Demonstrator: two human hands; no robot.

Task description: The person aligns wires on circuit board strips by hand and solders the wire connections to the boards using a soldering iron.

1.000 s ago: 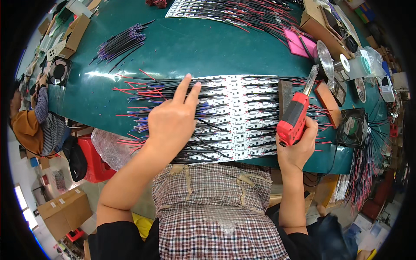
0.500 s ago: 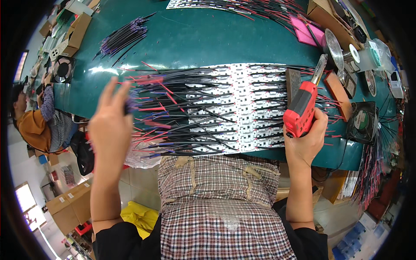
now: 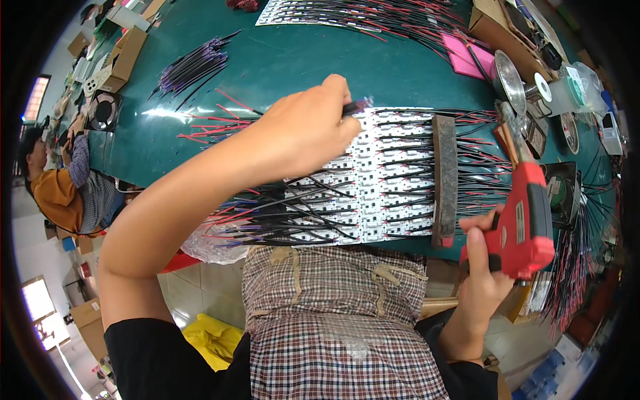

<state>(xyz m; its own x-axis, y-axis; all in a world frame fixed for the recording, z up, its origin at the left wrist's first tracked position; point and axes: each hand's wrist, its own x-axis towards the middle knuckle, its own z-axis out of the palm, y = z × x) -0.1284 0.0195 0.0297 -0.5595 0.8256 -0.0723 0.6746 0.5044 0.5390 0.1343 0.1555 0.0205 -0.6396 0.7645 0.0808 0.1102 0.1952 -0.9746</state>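
My left hand is closed over the upper part of a white circuit board panel, with a short bundle of black wires with purple tips poking out of the fist. Rows of black wires with red and blue ends fan out to the panel's left; my forearm covers some of them. In my right hand is a red and black soldering gun, its handle wrapped by my fingers. The gun's metal tip points up, over the table's right side. A dark bar lies across the wires at the panel's right.
A pile of black and purple wires lies at the far left. Another wired panel is at the far edge. On the right are a pink sheet, a solder spool and a fan. Another person sits at left.
My left hand has swung right from the wire ends to above the panel. My right hand has moved right and nearer me with the soldering gun, uncovering the dark bar.
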